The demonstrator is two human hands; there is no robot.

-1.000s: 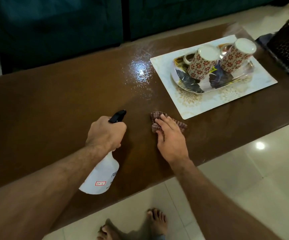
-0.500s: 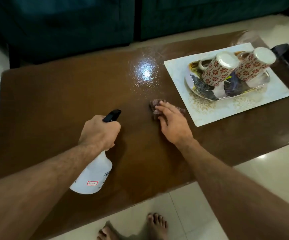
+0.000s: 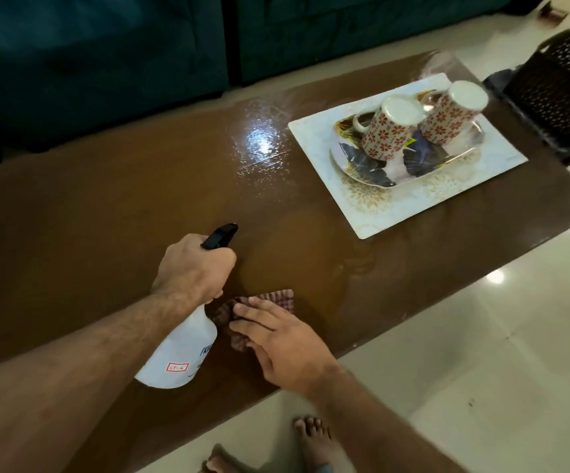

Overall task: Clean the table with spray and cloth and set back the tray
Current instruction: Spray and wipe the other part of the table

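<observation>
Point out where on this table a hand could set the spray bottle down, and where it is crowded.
Free: the left half of the table, from the sofa-side edge to the left hand. Also the wet strip between the bottle and tray. Crowded: the right end, with the tray and mugs, and around the cloth under the right hand.

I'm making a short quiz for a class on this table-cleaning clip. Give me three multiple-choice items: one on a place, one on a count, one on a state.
1. Where is the cloth?
A. on the tray
B. on the table under the right hand
C. on the floor

2. How many mugs stand on the tray?
A. one
B. two
C. four

3. What is the left hand doing?
A. gripping the spray bottle
B. resting flat on the table
C. lifting a mug

Answers: 1 B, the right hand presses the cloth onto the table. 2 B, two patterned mugs stand upside down. 3 A, its fingers wrap the bottle's neck.
</observation>
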